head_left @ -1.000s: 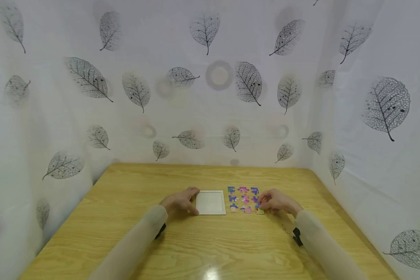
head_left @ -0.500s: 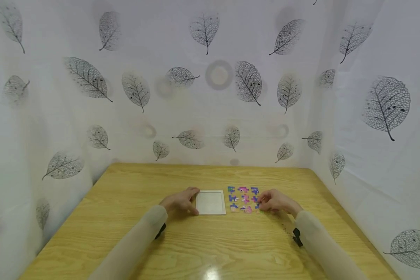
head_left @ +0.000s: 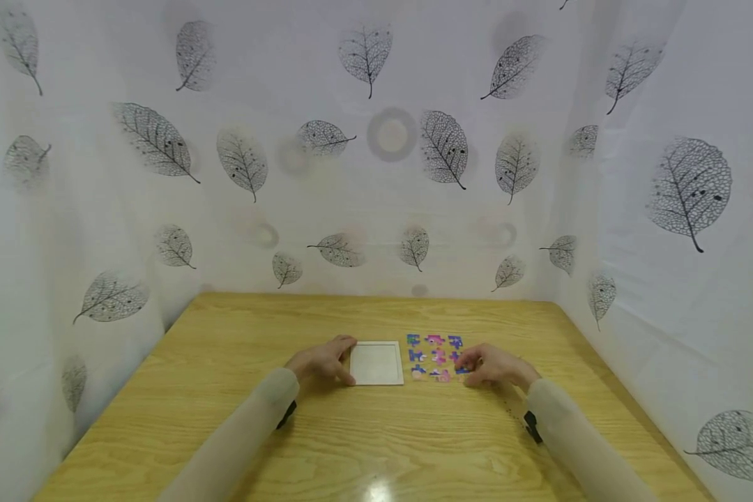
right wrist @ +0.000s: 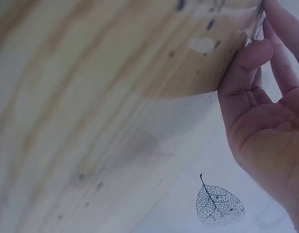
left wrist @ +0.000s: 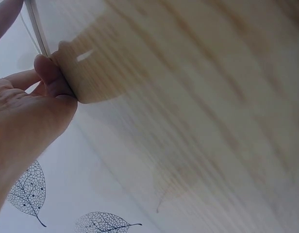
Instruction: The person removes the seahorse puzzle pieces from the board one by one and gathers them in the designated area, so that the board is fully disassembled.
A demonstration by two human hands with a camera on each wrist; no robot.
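Observation:
A white square puzzle frame (head_left: 376,363) lies flat near the middle of the wooden table. My left hand (head_left: 322,360) holds it by its left side, the thumb at the near corner and the fingers at the far one. To the right of the frame, flat jigsaw pieces (head_left: 438,357) in blue, pink and purple lie spaced out in rows. My right hand (head_left: 496,365) is at the near right of these rows, its thumb and fingers about a blue puzzle piece (head_left: 461,371), which they mostly cover. Both wrist views show the hands low at the table, the held things hardly visible.
The wooden table (head_left: 376,439) reaches back to a pale curtain (head_left: 376,195) printed with leaves, which also hangs at both sides. Black bands (head_left: 532,426) sit at the wrists.
My right hand has shifted slightly left, its thumb and fingers now spread apart about the near-right piece. The left hand and the frame have stayed put.

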